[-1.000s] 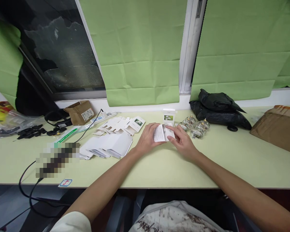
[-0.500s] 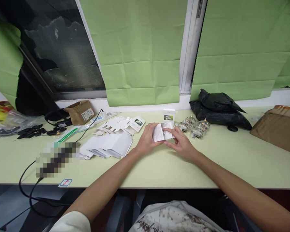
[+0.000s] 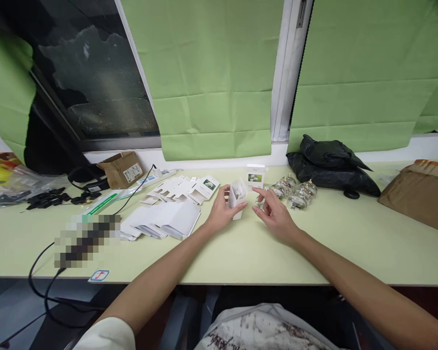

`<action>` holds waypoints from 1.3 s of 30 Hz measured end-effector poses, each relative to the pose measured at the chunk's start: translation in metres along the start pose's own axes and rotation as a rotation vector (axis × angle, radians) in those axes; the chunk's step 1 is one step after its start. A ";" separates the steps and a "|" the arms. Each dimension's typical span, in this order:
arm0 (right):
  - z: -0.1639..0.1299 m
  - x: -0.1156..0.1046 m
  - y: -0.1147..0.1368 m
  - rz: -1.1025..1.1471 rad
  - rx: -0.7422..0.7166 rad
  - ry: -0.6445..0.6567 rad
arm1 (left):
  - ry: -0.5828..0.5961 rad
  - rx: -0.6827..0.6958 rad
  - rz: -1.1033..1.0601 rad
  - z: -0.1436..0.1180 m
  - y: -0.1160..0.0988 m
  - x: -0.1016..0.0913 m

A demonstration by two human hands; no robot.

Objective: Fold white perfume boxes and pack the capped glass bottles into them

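Note:
My left hand [image 3: 220,212] grips a small white paper box [image 3: 237,198], held upright on the pale green table [image 3: 241,253] with its top flaps open. My right hand [image 3: 273,214] hovers just right of the box, fingers apart, holding nothing. Behind it stands a finished white box with a flower picture [image 3: 255,176]. A cluster of small glass jars [image 3: 294,190] lies just beyond my right hand. Flat white box blanks [image 3: 168,216] are stacked left of my left hand, with more unfolded blanks [image 3: 184,188] behind them.
A black plastic bag [image 3: 328,163] sits by the window at the back right, a brown parcel [image 3: 419,192] at the far right. A small cardboard box [image 3: 122,169], black cables [image 3: 76,182] and clips [image 3: 47,198] lie at the back left. A cable [image 3: 40,272] hangs over the front edge.
The box was held flat between both hands. Now my left hand holds it upright and opened out, and my right hand has let go and drawn slightly right.

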State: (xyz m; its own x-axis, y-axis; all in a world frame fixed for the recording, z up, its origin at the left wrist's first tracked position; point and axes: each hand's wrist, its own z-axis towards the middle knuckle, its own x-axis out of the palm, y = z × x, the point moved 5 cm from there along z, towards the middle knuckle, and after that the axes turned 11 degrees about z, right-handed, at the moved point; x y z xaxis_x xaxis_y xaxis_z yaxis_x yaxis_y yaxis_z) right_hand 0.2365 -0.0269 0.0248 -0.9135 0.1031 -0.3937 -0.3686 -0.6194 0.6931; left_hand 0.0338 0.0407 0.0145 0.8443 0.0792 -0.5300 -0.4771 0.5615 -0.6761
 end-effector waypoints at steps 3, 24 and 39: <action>0.000 0.001 0.001 -0.003 -0.006 0.012 | 0.010 -0.059 -0.048 0.000 0.004 0.002; -0.003 0.010 0.008 -0.007 -0.017 0.212 | 0.183 -0.018 -0.103 -0.005 -0.001 0.008; 0.000 0.006 0.000 -0.083 0.054 0.090 | -0.096 0.084 0.050 -0.004 -0.006 -0.003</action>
State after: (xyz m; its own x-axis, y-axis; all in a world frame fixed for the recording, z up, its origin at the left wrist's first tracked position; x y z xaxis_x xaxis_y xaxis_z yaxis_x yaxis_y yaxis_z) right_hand 0.2309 -0.0265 0.0223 -0.8611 0.0809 -0.5019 -0.4534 -0.5688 0.6862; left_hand 0.0331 0.0340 0.0180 0.8416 0.1850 -0.5075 -0.5002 0.6215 -0.6030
